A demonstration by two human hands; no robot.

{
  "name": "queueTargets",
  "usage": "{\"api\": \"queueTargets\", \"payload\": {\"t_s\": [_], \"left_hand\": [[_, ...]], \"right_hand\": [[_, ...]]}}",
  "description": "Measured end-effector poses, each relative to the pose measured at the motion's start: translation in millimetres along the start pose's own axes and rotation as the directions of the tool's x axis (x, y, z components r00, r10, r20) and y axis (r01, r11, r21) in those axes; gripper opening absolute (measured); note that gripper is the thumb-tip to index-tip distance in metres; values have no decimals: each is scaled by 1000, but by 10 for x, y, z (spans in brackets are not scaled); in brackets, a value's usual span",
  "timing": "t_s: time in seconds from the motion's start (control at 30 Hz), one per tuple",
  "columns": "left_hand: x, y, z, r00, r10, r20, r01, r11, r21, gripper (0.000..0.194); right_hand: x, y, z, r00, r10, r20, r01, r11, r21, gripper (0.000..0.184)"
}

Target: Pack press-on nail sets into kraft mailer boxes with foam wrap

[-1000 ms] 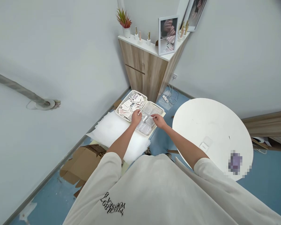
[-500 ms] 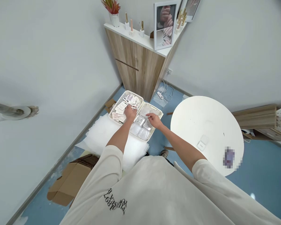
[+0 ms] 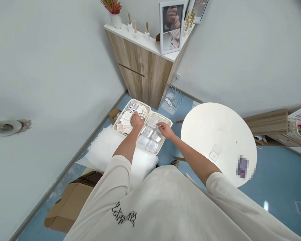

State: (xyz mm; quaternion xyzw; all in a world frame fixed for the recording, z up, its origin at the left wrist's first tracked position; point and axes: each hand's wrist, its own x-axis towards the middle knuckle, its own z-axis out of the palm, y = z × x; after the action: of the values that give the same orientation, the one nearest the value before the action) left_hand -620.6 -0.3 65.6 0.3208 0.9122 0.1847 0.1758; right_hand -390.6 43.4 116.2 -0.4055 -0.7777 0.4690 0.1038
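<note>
White rectangular paper cards (image 3: 126, 117) lie under the left hand (image 3: 137, 122); clear square plastic boxes (image 3: 152, 146) lie nearer the right hand (image 3: 166, 130). Whether either's bent fingers grasp anything, I cannot tell.

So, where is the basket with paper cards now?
In the head view, the card basket is left of centre, with the left hand over its cards, beside the basket of clear boxes.

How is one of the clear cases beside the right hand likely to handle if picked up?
The clear cases look thin-walled, so probably light and fairly stiff. Their shiny surfaces may be slippery. Flat and squarish, they seem unlikely to roll, but packed closely in the basket, one might nudge its neighbours.
</note>
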Motion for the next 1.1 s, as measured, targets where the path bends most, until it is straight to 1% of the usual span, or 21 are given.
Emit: {"api": "queueTargets", "payload": {"t_s": [0.2,0.47,0.6,0.7,0.77,0.87,0.93,1.0,1.1], "left_hand": [[-53,-39,-96,1000,21,23,-21,1000,-15,61],[-276,-189,-348,998,34,48,-34,999,-3,61],[-432,-264,-457,999,42,10,-42,999,-28,63],[-583,-261,-490,997,70,-40,-74,993,-94,63],[-697,-201,-487,992,105,-66,-114,982,-151,65],[-885,-12,-447,977,185,-108,-205,954,-218,67],[-1023,171,-393,963,243,-113,-265,930,-253,69],[-1171,385,-311,951,289,-108,-308,911,-276,69],[-1413,735,-134,933,350,-82,-358,887,-290,68]], "right_hand": [[-9,2,11,1000,16,18,-16,1000,15,34],[4,-79,143,997,-8,81,6,1000,27,33],[-25,-145,225,995,-32,90,30,999,21,33],[-50,-172,262,996,-45,78,42,998,36,32],[-62,-171,263,998,-47,50,44,997,67,31],[-86,-123,213,999,-7,-40,12,992,127,27],[-122,-52,137,991,70,-113,-50,984,173,25],[-183,55,24,974,155,-168,-113,966,234,29],[-325,279,-209,947,225,-228,-138,928,345,36]]}}
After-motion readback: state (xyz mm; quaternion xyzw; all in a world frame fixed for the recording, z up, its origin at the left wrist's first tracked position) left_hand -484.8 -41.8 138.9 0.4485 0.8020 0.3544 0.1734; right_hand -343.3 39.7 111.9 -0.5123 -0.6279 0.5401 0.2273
